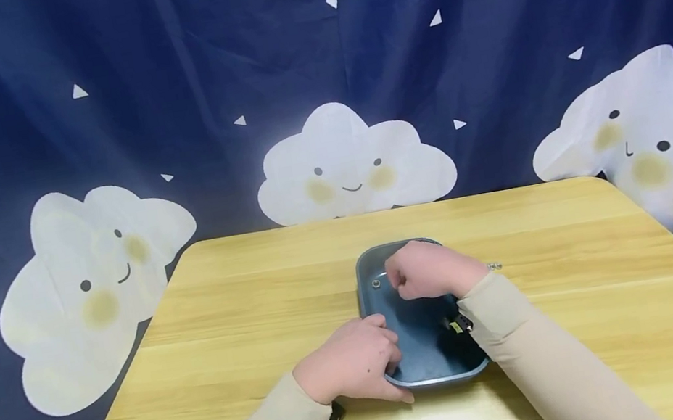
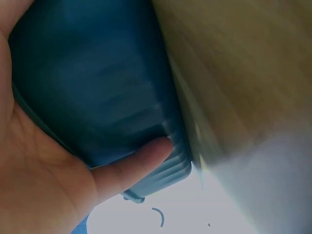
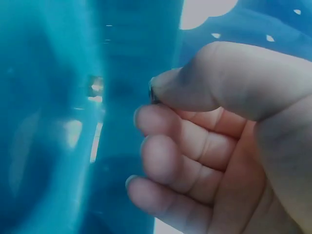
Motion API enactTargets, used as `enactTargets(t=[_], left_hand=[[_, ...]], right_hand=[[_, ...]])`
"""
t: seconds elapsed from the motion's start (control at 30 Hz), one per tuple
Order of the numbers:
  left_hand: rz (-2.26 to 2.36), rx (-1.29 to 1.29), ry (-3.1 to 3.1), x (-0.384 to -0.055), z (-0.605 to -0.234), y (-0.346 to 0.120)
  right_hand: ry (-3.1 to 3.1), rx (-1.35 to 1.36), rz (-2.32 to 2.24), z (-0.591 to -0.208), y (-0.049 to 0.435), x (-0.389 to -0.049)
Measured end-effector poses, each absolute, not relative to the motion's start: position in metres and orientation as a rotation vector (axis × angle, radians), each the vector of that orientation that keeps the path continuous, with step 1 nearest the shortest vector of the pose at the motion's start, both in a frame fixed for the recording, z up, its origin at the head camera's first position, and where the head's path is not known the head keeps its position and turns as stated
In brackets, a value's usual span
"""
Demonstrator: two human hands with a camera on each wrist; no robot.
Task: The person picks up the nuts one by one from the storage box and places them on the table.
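Observation:
A blue-grey rectangular tray with raised walls stands on the wooden table. My left hand grips its near left corner, fingers over the rim. In the left wrist view the thumb lies against the ridged outer wall. Above the far part of the tray, my right hand has its fingers curled in. The right wrist view shows a small dark metal piece pinched between thumb and forefinger, mostly hidden by them. A metal nut sits inside the tray at the far left, seen as a shiny square shape from the right wrist.
Several small metal pieces lie on the table just right of the tray, partly behind my right wrist. A dark blue curtain with cloud prints hangs behind the table's far edge.

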State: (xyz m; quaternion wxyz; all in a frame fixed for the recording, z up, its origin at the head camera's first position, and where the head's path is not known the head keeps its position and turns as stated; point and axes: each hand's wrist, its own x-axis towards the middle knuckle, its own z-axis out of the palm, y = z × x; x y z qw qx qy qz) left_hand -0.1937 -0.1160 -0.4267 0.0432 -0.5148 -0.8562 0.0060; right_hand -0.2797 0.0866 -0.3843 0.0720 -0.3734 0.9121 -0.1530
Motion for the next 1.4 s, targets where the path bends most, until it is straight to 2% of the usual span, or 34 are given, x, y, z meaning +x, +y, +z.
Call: enactTargets(t=[0.5, 0.93, 1.4], left_hand=[[0.009, -1.572, -2.632, -0.193, -0.428, -0.118], [0.022, -1.564, -2.645, -0.192, -0.427, -0.117], [0.042, -1.571, -2.646, -0.193, -0.426, -0.115]], right_hand=[[2.841, -1.116, -0.589, -0.358, 0.126, -0.26], [2.873, -0.971, -0.573, -0.354, 0.165, -0.267], [2.866, -0.701, -0.586, -0.36, 0.219, -0.28]])
